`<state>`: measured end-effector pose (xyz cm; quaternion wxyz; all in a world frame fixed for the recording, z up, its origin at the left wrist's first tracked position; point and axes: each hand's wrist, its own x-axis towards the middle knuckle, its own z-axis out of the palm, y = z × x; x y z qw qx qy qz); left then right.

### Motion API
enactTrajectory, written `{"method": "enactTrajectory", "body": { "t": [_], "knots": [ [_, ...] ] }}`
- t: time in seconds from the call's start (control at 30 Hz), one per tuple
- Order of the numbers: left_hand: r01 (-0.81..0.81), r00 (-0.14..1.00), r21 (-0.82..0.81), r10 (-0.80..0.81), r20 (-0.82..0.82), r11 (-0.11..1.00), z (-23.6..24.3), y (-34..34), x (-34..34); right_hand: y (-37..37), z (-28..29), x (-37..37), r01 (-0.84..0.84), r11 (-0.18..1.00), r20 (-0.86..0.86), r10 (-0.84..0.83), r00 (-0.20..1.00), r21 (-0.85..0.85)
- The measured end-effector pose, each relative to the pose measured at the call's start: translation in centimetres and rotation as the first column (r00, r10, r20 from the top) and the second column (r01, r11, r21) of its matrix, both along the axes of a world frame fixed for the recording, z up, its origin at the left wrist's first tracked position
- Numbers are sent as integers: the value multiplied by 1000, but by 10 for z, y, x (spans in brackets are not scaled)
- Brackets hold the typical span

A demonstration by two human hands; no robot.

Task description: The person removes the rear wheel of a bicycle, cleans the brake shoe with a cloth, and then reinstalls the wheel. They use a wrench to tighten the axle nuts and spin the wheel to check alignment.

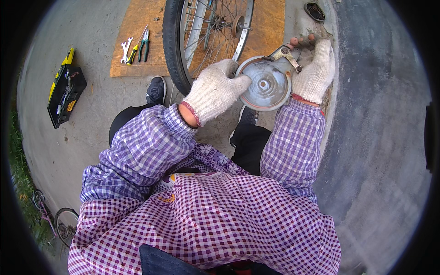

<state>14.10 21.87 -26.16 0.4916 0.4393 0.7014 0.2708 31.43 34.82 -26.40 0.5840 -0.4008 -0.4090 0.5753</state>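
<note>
A round grey metal bicycle drum brake (265, 84), with a rusty lever arm at its upper right, is held up between my hands. My left hand (216, 87), in a white knit glove, is closed on its left edge, thumb on the front face. My right hand (314, 68), in a matching glove with bare fingertips, curls round the brake's right side by the lever; part of its grip is hidden behind the brake. Just beyond stands a spoked bicycle wheel (176, 43) with a black tyre.
A wooden board (123, 59) lies under the wheel. On it are wrenches (124, 51), a yellow-black screwdriver (132, 55) and green-handled pliers (144, 48). A black-yellow toolbox (68, 89) sits at left. A dark round object (314, 11) lies far right; a bicycle (64, 224) stands lower left.
</note>
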Motion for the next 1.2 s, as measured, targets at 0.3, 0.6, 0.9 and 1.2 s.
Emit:
{"method": "enactTrajectory", "body": {
  "t": [0.3, 0.6, 0.9, 1.2],
  "knots": [
    [-16, 1000, 21, 16, 4, 1000, -8, -1, 0, 1, -3, 2, -41, 999, 10, 40, 999, 24],
    [-3, 1000, 31, 3, 11, 1000, -9, -2, 0, -2, 0, 1, -49, 998, 77, 46, 996, 34],
    [-9, 1000, 9, 10, -11, 1000, -10, -4, 3, 1, -9, 6, -59, 996, 98, 52, 994, 71],
    [4, 1000, 4, -4, -8, 1000, -13, -4, 4, 2, -14, 9, -65, 994, 116, 55, 992, 85]
  ]
}}
